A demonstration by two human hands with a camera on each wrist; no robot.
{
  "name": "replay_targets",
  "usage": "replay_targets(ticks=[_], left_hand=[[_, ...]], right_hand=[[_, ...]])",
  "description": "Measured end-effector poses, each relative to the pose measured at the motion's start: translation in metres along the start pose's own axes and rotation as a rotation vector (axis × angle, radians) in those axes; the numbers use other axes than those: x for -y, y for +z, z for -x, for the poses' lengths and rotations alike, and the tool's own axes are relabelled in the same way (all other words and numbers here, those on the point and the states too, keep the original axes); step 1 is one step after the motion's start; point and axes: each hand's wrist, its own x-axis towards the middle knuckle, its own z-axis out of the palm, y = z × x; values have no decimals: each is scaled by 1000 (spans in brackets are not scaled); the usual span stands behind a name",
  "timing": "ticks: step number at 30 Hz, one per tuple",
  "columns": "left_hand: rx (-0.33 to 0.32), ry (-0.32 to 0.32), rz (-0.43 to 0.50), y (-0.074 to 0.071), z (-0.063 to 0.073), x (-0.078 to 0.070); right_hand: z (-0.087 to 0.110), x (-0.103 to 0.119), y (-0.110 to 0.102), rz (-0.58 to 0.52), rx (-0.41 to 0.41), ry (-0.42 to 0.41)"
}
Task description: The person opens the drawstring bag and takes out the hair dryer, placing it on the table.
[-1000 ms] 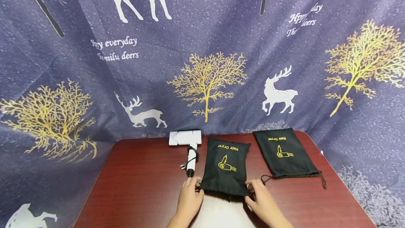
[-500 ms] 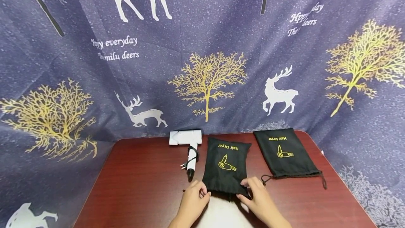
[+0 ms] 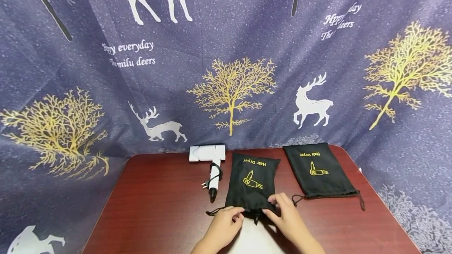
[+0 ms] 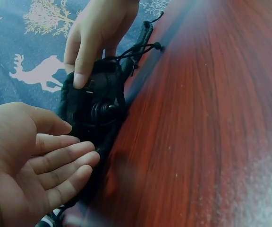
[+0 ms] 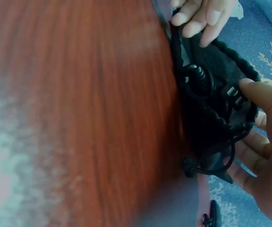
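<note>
At middle bag (image 3: 251,181) | pinching with right hand (image 3: 285,211), resting relaxed left hand (image 3: 227,222) | could snag on cord sleeve (image 5: 198,79) if tugged

- L hand (image 3: 224,223): bare, so's wrist; five slim digits.
- R hand (image 3: 285,215): bare too, same slim build.
- L forearm (image 3: 205,246): bare as far as head cam shows, i.e. to btm edge of view.
- R forearm (image 3: 308,243): bare, slim, cut off by btm edge as well.
- L fingers (image 4: 65,156): narrow, w/ rounded tips.
- L palm (image 4: 6,165): broad vs. fingers, rounded pad nr thumb base.
- R thumb (image 5: 263,94): rounded tip, short nail.
- Finer detail, e.g. creases: too dim/blurry in wrist cams.
</note>
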Motion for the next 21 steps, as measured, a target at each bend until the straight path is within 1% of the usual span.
replay_targets(ticks=[2, 4, 7, 11, 15, 18, 21], left_hand=[[-2, -3, 1, 1, -2, -1], [-17, -2, 17, 2, -4, -2], [-42, -12, 62, 3, -7, -3], [-51, -55, 93, 5, -12, -3], [-37, -109, 104, 8, -16, -4], [-27, -135, 143, 10, -19, -4], [-27, -145, 175, 11, -21, -5]], right_hand=[[-2, 1, -1, -22, 12, 30], [-4, 2, -1, -38, 31, 66], [-7, 2, -2, -42, 58, 120], [-11, 3, -3, -46, 92, 177], [-14, 2, -4, -64, 119, 234], [-15, 0, -3, -61, 116, 242], [-16, -2, -2, -58, 111, 242]])
